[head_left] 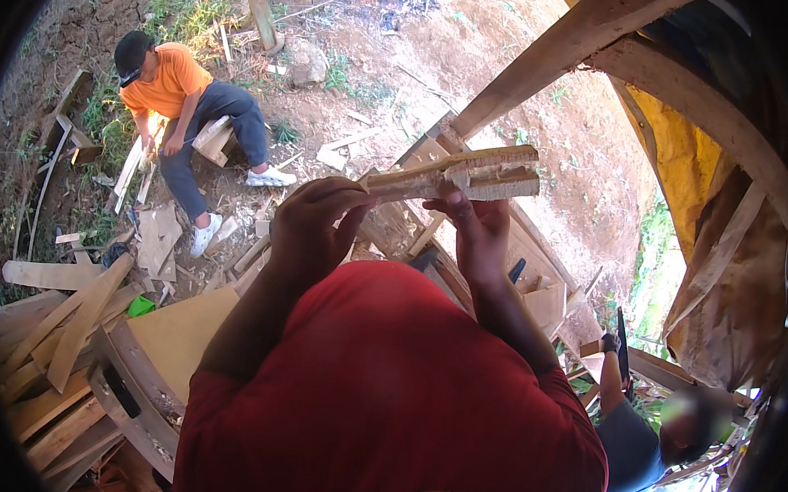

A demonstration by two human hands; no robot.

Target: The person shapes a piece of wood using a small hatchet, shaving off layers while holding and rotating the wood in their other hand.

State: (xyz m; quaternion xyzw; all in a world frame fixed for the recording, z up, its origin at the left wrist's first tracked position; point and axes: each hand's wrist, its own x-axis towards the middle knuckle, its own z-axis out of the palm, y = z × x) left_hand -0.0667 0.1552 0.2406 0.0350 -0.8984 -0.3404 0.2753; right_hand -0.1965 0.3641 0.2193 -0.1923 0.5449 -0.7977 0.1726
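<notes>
A carved piece of pale wood (496, 173), slim at its left end and split into two prongs by a groove at its right end, is held up in front of my chest. My left hand (318, 220) pinches the slim end, fingers bent over it. My right hand (481, 234) grips it from below near the forked part, with the thumb lying against the near side. Below the piece stands a wooden workbench (395, 233), partly hidden by my arms and red shirt.
A person in an orange shirt (178, 79) sits among wood scraps at far left. Stacked boards (59, 353) fill the lower left beside a tan panel (185, 324). Another person (628, 450) is at lower right. Wooden posts (559, 63) and a yellow sheet (684, 145) stand at upper right.
</notes>
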